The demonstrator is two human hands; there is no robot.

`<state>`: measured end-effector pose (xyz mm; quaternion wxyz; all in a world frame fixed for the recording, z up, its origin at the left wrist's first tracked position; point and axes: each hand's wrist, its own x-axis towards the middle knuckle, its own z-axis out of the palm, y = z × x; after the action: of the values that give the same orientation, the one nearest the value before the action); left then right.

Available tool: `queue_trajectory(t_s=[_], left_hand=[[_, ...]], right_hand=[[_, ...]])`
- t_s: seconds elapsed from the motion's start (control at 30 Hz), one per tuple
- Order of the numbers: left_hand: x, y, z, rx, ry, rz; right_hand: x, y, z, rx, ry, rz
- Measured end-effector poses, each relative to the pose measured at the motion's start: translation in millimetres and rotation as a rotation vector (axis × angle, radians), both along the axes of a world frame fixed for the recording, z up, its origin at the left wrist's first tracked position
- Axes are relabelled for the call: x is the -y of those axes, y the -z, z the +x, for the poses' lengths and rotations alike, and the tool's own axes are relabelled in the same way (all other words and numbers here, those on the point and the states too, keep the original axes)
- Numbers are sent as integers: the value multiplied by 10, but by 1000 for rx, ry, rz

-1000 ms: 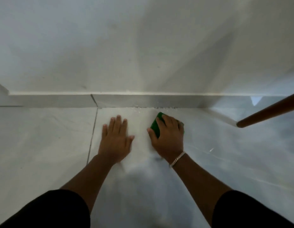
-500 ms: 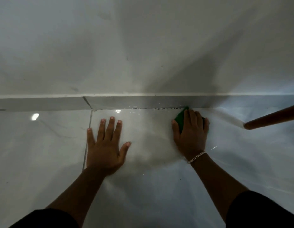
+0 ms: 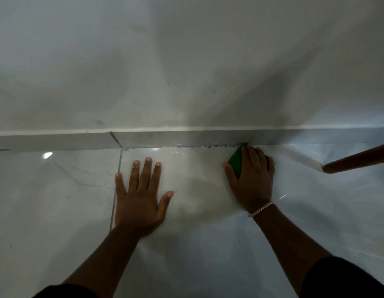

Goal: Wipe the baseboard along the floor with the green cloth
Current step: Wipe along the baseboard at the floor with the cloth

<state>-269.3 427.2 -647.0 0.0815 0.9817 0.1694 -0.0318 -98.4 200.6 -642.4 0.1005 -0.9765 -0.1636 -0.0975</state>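
Observation:
A grey baseboard [image 3: 165, 139] runs left to right where the white wall meets the glossy floor, with dark specks along its bottom edge. My right hand [image 3: 252, 179] presses a folded green cloth [image 3: 236, 159] down at the foot of the baseboard; the cloth's far tip touches it. Most of the cloth is hidden under my fingers. A silver bracelet circles that wrist. My left hand [image 3: 139, 196] lies flat on the floor tile, fingers spread, holding nothing, well short of the baseboard.
A brown wooden pole or furniture leg [image 3: 358, 160] slants in from the right edge, just right of my right hand. A tile joint [image 3: 116, 183] runs under my left hand. White wall [image 3: 186, 61] fills the upper half.
My right hand has slid the green cloth to the right and forward until it meets the baseboard. The left hand stays flat on the floor. The view has shifted closer.

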Motion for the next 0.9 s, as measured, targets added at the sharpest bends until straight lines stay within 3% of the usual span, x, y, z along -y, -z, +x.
queue_trajectory(t_s=[0.13, 0.27, 0.4, 0.53, 0.67, 0.9], left_hand=[[-9, 15, 10, -5, -8, -2], [-13, 3, 19, -21, -6, -3], [-23, 4, 14, -12, 2, -11], [-27, 20, 16, 5, 7, -8], [-20, 37, 22, 20, 4, -7], [-28, 27, 20, -27, 14, 2]], right_hand=[[-443, -60, -154, -4, 130, 107], [-691, -37, -309, -25, -47, 84], [-319, -64, -41, -13, -174, -35], [36, -78, 194, -15, -24, -50], [-300, -98, 88, -24, 121, 11], [-625, -87, -127, 4, -189, 62]])
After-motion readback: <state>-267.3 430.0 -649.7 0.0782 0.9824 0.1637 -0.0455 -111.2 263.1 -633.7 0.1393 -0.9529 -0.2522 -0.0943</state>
